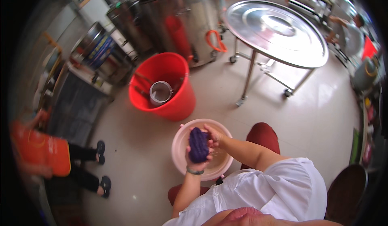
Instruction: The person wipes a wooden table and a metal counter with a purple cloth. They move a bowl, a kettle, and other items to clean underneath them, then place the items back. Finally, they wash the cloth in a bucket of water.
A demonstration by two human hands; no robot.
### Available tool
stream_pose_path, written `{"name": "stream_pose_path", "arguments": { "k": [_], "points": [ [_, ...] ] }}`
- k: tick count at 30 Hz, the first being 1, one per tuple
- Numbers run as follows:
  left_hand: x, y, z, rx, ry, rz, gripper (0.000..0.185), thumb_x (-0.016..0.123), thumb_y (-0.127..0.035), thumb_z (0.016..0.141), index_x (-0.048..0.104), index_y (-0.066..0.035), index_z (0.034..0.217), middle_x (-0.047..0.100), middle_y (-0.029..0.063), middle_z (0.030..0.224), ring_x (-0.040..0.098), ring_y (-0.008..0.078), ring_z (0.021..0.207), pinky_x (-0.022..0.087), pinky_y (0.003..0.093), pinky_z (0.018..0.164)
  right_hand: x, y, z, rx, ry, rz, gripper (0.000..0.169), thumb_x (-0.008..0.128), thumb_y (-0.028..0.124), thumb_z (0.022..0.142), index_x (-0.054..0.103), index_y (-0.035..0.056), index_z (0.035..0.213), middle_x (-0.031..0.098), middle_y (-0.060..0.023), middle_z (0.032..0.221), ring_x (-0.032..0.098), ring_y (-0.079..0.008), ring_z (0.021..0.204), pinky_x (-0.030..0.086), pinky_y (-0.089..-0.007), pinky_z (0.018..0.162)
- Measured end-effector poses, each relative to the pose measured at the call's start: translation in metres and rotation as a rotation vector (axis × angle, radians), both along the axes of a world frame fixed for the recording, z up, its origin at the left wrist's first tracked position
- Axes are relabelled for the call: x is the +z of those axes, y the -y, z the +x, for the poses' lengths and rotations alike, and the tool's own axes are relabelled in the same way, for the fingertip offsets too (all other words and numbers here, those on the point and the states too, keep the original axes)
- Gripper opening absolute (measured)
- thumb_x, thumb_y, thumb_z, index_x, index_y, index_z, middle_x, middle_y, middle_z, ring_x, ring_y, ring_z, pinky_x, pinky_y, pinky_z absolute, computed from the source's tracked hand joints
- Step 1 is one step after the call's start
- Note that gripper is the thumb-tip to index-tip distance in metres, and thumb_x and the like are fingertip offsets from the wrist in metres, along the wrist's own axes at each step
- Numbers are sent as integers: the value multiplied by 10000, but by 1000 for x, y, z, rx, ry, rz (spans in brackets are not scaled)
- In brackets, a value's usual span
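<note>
A dark purple bundle, seemingly wet cloth or yarn (198, 145), lies in my left hand (197, 162), whose fingers curl around its lower end and sides. A bracelet circles that wrist. My right hand (214, 136) is at the bundle's right side, fingertips against it; how firmly it grips is hard to see. Both hands are over a pink plastic basin (179, 162) on the floor, which holds cloudy, brownish water.
Beyond the basin stands a red bucket (185, 103) with a metal-rimmed strainer (160, 93) in it. A wheeled round steel table (251, 37) is at upper right, a large steel vat (194, 22) behind the bucket. A person in an orange apron (51, 153) stands left; another sits far right.
</note>
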State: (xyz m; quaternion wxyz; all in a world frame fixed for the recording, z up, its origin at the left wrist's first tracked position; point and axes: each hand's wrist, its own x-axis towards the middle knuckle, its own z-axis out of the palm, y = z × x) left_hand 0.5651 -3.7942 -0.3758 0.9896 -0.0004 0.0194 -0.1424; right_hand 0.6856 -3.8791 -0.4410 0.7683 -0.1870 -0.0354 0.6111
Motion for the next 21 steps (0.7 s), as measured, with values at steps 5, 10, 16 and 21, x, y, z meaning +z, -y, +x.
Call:
{"name": "stream_pose_path", "arguments": {
  "k": [5,10,16,21],
  "points": [
    [-21,-8,-11,-43,2,-8,765,643,-367,749,229,-72,1321,364,207,1255,529,307,1015,532,433,718,-13,-21,32,359,398,-51,333,589,288,791,518,66,1028,586,-106,935,582,-212,832,476,-296,762],
    [-43,-16,-30,-142,-269,475,545,672,-300,745,416,-47,1155,554,116,945,565,165,714,487,266,557,6,-32,6,244,901,-261,132,667,145,674,584,52,720,566,-31,695,528,-136,605,448,-268,584],
    [-123,-21,-15,-71,-170,1700,253,665,-176,662,624,-65,886,637,79,837,609,184,755,474,319,682,-5,-39,-22,101,1490,-640,147,667,116,573,601,6,645,585,-91,594,566,-161,548,468,-287,555],
    [-130,-16,-13,-149,-458,2032,441,698,-285,604,582,-43,954,622,150,879,600,273,850,466,347,757,5,-37,-32,78,1333,-706,192,674,118,611,634,12,765,619,-126,701,607,-205,672,480,-315,648]
  ]
}}
